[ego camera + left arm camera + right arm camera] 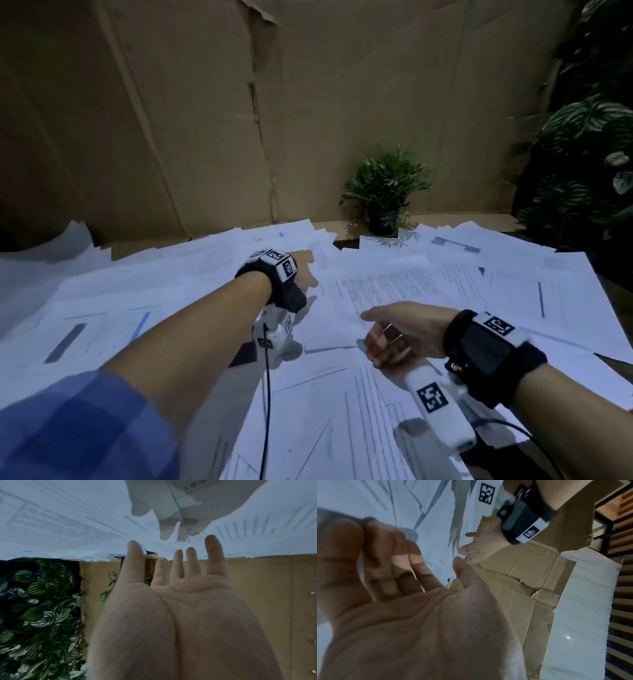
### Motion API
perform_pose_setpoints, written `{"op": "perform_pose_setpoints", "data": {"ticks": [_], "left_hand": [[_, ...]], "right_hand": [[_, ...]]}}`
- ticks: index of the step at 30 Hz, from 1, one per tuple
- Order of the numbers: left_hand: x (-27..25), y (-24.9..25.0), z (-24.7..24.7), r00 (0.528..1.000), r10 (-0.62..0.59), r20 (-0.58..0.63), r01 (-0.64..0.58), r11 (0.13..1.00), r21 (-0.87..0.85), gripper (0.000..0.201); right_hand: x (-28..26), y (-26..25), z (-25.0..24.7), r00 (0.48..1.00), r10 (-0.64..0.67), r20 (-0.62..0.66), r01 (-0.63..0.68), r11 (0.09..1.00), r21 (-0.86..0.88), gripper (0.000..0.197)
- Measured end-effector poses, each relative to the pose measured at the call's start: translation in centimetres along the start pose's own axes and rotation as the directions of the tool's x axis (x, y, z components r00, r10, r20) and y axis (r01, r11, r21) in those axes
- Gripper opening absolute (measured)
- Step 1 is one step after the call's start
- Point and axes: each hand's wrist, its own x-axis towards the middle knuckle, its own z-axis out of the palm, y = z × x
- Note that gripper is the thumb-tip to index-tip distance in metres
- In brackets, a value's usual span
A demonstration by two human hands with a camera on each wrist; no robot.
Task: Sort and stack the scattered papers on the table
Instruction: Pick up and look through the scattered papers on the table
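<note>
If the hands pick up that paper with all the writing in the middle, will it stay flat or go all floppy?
Probably floppy: the printed sheet looks like a single thin page, so it would likely droop from one edge. It seems light, and it lies loose on other papers, so a push may slide it. Both the left hand and right hand are open, holding nothing.

White papers (pixel 394 294), blue plaid sleeve (pixel 78 428)

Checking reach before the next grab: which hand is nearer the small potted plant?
Left. The left hand hovers over papers left of and before the potted plant; the right hand is nearer the person.
</note>
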Motion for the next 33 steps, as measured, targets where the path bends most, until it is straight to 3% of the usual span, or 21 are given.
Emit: {"op": "perform_pose_setpoints", "data": {"ticks": [6,12,13,16,17,19,20,21,22,24,26,27,29,31,33], "left_hand": [[2.2,1.0,1.2,0.996,0.007,0.084,-0.015,0.995,0.099,0.087],[2.9,0.7,1.2,0.997,0.026,0.073,-0.036,0.989,0.145,0.085],[3.1,0.7,1.2,0.997,0.046,0.065,-0.054,0.991,0.124,0.079],[2.0,1.5,0.6,0.999,0.044,-0.016,-0.043,0.997,0.068,0.024],[1.7,1.5,0.5,0.995,0.064,-0.08,-0.061,0.998,0.033,0.029],[-0.5,1.4,-0.7,0.987,0.055,-0.153,-0.069,0.994,-0.088,0.008],[-1.4,0.9,-1.2,0.981,0.012,-0.195,-0.044,0.985,-0.165,0.024],[-2.3,0.1,-1.5,0.968,-0.035,-0.249,-0.04,0.956,-0.29,0.033],[-3.3,-0.6,-1.7,0.951,-0.092,-0.295,-0.052,0.893,-0.447,0.027],[-6.4,-2.1,-1.0,0.936,-0.197,-0.292,-0.088,0.672,-0.736,0.012],[-10.0,-3.0,0.2,0.97,-0.199,-0.14,-0.046,0.413,-0.909,0.032],[-11.8,-3.3,0.9,0.988,-0.149,-0.044,0.012,0.361,-0.932,0.044],[-14.6,-3.8,2.2,0.995,-0.013,0.098,0.094,0.428,-0.899,0.046],[-16.0,-4.8,3.0,0.981,0.04,0.192,0.147,0.493,-0.857,0.043],[-16.5,-6.4,3.2,0.978,-0.02,0.208,0.198,0.403,-0.894,0.066]], "right_hand": [[1.1,0.1,-0.8,1.0,0.008,0.018,-0.008,1.0,0.0,0.038],[0.9,0.3,-0.9,0.999,0.005,0.037,-0.006,1.0,0.02,0.038],[0.9,0.3,-0.9,0.999,0.004,0.037,-0.005,0.999,0.034,0.038],[0.9,0.5,-0.9,0.999,-0.003,0.045,0.0,0.999,0.052,0.038],[0.9,0.6,-0.9,0.999,-0.008,0.038,0.006,0.998,0.055,0.037],[0.8,0.8,-1.0,1.0,-0.02,0.022,0.018,0.998,0.061,0.037],[0.8,1.0,-1.2,1.0,-0.023,0.018,0.021,0.997,0.071,0.038],[0.8,1.2,-1.4,1.0,-0.026,0.014,0.025,0.996,0.088,0.039],[0.8,1.4,-1.6,1.0,-0.028,0.014,0.026,0.993,0.118,0.04],[0.8,1.8,-1.9,0.999,-0.036,0.023,0.031,0.979,0.2,0.041],[0.9,1.9,-1.9,0.996,-0.082,0.033,0.068,0.946,0.318,0.036],[0.9,1.9,-1.7,0.994,-0.109,0.013,0.098,0.929,0.357,0.033],[1.5,1.4,-1.3,0.983,-0.173,-0.056,0.182,0.926,0.331,0.022],[1.8,0.7,-0.3,0.959,-0.246,-0.14,0.268,0.949,0.168,0.011],[2.0,-0.1,0.7,0.947,-0.293,-0.13,0.303,0.951,0.061,0.021]]}}
